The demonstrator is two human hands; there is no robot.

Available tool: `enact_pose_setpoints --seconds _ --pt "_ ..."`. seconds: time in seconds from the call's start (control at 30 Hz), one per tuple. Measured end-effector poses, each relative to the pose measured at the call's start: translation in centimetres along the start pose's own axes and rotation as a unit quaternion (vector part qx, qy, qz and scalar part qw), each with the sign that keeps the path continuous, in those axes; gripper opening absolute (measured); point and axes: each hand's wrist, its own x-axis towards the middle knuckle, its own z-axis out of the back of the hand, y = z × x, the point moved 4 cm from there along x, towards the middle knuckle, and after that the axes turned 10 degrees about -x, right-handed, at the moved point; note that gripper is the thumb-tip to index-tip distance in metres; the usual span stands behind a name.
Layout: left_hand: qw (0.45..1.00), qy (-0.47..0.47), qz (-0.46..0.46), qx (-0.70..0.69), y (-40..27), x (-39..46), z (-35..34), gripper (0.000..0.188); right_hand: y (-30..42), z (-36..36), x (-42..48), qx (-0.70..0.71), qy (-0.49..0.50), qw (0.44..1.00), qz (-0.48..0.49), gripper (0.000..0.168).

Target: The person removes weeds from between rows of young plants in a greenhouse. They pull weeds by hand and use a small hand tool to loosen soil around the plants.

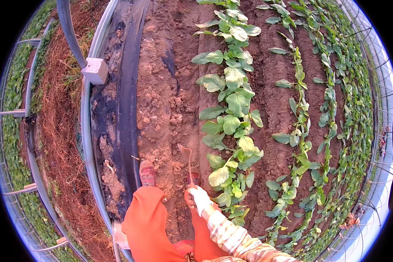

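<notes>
My right hand (pixel 199 200), in a white glove and a plaid sleeve, is shut on the handle of a small hand hoe (pixel 185 152). The hoe's thin neck rises past my right shoe, and its pointed metal blade is over the bare soil (pixel 170 131), left of the nearest row of leafy green plants (pixel 235 101). Whether the blade touches the ground I cannot tell. My left hand is out of view. In front of me, my orange-trousered legs (pixel 147 219) are bent, with a plaid shoe (pixel 147 173) beside a strip of black plastic film (pixel 127 82).
A long metal rail (pixel 86 127) runs along my left, with a pale block (pixel 95 70) at a pipe (pixel 68 29). Dry brown straw (pixel 57 131) lies beyond. More plant rows (pixel 299 108) stretch to the right, towards the greenhouse wall (pixel 388 95). A torn black film scrap (pixel 169 60) lies ahead.
</notes>
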Motion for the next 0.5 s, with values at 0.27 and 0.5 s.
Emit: enact_pose_setpoints --seconds 0.27,0.5 --pt "0.915 0.164 -0.349 -0.118 -20.5 8.9 -0.2 0.015 2.7 -4.3 7.6 -0.028 0.023 0.997 0.070 0.033" --pt "0.863 0.224 -0.432 -0.138 -25.3 12.0 -2.5 0.017 4.7 -5.0 9.5 0.039 0.038 0.995 0.087 0.034"
